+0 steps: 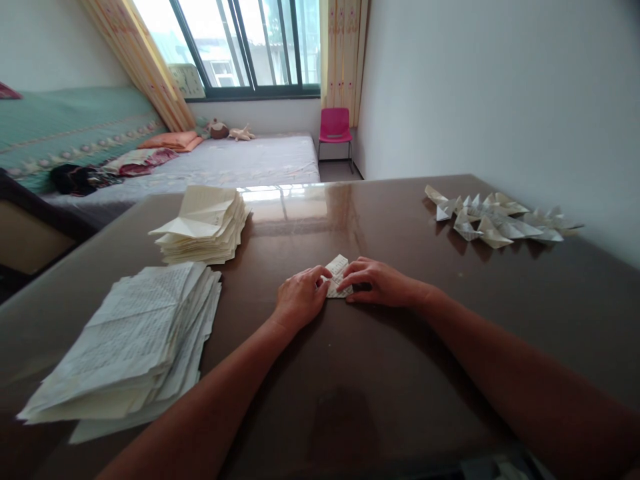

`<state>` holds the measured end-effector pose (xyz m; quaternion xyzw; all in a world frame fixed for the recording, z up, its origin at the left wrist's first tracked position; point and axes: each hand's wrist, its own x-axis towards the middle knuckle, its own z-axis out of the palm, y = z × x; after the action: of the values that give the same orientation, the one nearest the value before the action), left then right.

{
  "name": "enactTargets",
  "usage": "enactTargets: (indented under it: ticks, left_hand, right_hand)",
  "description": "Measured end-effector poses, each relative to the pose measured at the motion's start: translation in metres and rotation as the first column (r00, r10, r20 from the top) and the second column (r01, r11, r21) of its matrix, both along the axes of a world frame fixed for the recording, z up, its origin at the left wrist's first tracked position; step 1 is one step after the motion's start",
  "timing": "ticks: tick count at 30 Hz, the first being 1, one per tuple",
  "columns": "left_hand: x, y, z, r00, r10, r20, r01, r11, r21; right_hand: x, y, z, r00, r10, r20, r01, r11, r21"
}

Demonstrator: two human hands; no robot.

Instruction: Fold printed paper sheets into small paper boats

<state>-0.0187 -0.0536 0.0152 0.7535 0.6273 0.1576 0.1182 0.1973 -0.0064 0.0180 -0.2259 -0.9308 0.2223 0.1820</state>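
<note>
A small folded piece of printed paper (339, 276) lies on the brown glossy table (310, 373), near its middle. On its left edge rests my left hand (303, 291), its fingers curled and closed on the paper. From the right, my right hand (373, 281) presses the paper with its fingertips, the thumb at the lower right corner. Both hands partly cover the paper's sides.
At the left stand a stack of printed sheets (135, 327) and, behind it, a stack of cream paper (205, 227). Several folded paper shapes (493, 220) sit at the back right. Beyond the table are a bed (270, 157) and a pink chair (335, 125).
</note>
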Motion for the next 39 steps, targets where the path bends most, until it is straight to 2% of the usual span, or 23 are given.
enactTargets:
  ticks: [6, 11, 17, 21, 23, 26, 28, 33, 36, 39]
  left_hand:
    - [0.002, 0.0, 0.001, 1.0, 0.002, -0.018, -0.002, 1.0, -0.003]
    - [0.003, -0.001, 0.0, 0.998, -0.018, -0.058, 0.019, 0.999, 0.026]
    - [0.006, -0.007, -0.002, 0.983, -0.051, -0.177, 0.071, 0.992, 0.107]
    - [0.007, -0.008, 0.001, 0.955, -0.083, -0.286, 0.159, 0.954, 0.252]
    - [0.006, -0.008, 0.001, 0.931, -0.173, -0.323, 0.274, 0.913, 0.301]
    - [0.007, -0.008, -0.001, 0.87, -0.353, -0.344, 0.45, 0.854, 0.263]
    - [0.008, -0.01, -0.002, 0.841, -0.405, -0.36, 0.499, 0.837, 0.225]
    - [0.012, -0.029, -0.007, 0.831, -0.382, -0.404, 0.475, 0.866, 0.158]
    - [0.01, -0.039, -0.012, 0.856, -0.401, -0.326, 0.451, 0.888, 0.09]
    - [0.005, -0.044, -0.014, 0.86, -0.446, -0.247, 0.463, 0.886, 0.013]
  right_hand:
    - [0.001, 0.0, -0.001, 1.0, -0.023, 0.018, 0.023, 1.0, -0.003]
    - [0.002, 0.0, 0.003, 0.999, 0.036, 0.041, -0.038, 0.998, 0.044]
    - [0.004, 0.0, 0.007, 0.994, 0.048, 0.102, -0.058, 0.993, 0.101]
    - [0.004, -0.001, 0.006, 0.993, 0.035, 0.113, -0.049, 0.992, 0.118]
    - [0.004, -0.002, 0.006, 0.993, 0.031, 0.112, -0.045, 0.991, 0.123]
    - [0.004, -0.001, 0.005, 0.994, 0.032, 0.107, -0.046, 0.99, 0.13]
    - [0.004, -0.001, 0.005, 0.994, 0.034, 0.104, -0.048, 0.99, 0.133]
    - [0.003, -0.001, 0.007, 0.994, 0.024, 0.104, -0.038, 0.991, 0.131]
    - [0.002, -0.002, 0.008, 0.993, 0.022, 0.117, -0.037, 0.991, 0.127]
    - [0.002, -0.003, 0.008, 0.994, 0.015, 0.112, -0.029, 0.992, 0.125]
